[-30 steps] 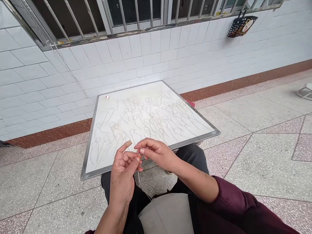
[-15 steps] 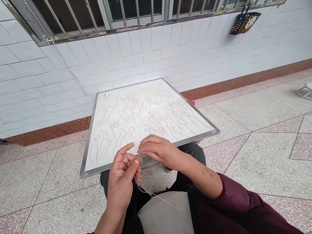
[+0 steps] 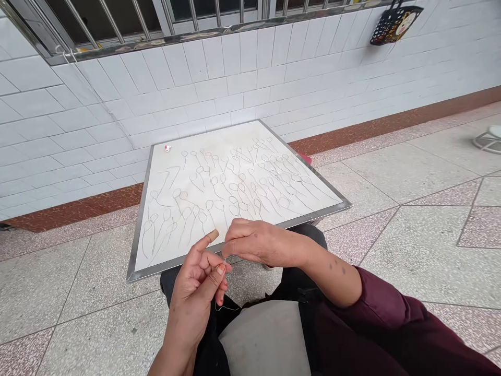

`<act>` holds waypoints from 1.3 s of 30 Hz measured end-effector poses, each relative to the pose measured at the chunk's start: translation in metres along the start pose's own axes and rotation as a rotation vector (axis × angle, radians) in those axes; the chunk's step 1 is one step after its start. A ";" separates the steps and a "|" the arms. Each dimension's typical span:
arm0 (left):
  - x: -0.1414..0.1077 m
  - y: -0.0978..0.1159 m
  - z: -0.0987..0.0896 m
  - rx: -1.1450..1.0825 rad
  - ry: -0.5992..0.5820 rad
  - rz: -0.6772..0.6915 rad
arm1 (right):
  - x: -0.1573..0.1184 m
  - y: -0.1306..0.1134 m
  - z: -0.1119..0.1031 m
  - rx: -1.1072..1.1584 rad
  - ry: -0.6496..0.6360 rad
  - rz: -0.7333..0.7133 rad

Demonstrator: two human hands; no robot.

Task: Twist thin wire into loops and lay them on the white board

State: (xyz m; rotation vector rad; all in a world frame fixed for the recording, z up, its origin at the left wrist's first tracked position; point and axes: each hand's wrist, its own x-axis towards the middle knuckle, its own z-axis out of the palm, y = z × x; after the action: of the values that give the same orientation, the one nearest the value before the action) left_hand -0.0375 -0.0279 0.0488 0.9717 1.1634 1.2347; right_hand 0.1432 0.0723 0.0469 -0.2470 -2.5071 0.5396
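Note:
My left hand (image 3: 194,295) pinches a thin white cord or wire (image 3: 227,307) between thumb and forefinger; which of the two it is, I cannot tell. A tan wrap covers one raised fingertip of that hand. Right above the left thumb, my right hand (image 3: 261,243) closes its fingertips on the same strand, and a short stretch of it shows between the hands. The loose tail hangs below the left fingers over my lap. Beyond both hands stands a white table (image 3: 219,137) with a metal rim, bearing several thin looped wires (image 3: 178,194) with long tails.
A small red-and-white item (image 3: 167,149) lies at the table's far left corner. Behind the table rises a white tiled wall (image 3: 219,86) with a barred window. A dark patterned bag (image 3: 395,25) hangs at upper right. A stool (image 3: 487,141) stands at the far right.
My right fingers have come down and closed on the strand near my left thumb; before, they were straighter. Less of the hanging tail shows below. The view has shifted slightly.

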 end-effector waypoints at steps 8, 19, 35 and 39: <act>0.001 -0.002 -0.002 -0.011 -0.037 -0.053 | -0.004 0.005 -0.001 -0.039 -0.001 -0.026; 0.000 -0.003 -0.005 -0.004 -0.008 -0.045 | -0.002 0.003 0.000 0.032 0.071 -0.023; -0.001 -0.002 -0.001 0.107 0.049 0.013 | 0.004 -0.003 0.006 0.254 0.065 0.134; -0.001 -0.005 -0.002 0.108 0.054 0.015 | 0.004 -0.002 0.006 0.213 0.023 0.112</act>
State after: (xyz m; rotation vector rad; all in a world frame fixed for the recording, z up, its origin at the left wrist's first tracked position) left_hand -0.0389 -0.0293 0.0432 1.0344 1.2783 1.2263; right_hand 0.1364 0.0695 0.0451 -0.3113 -2.4005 0.8385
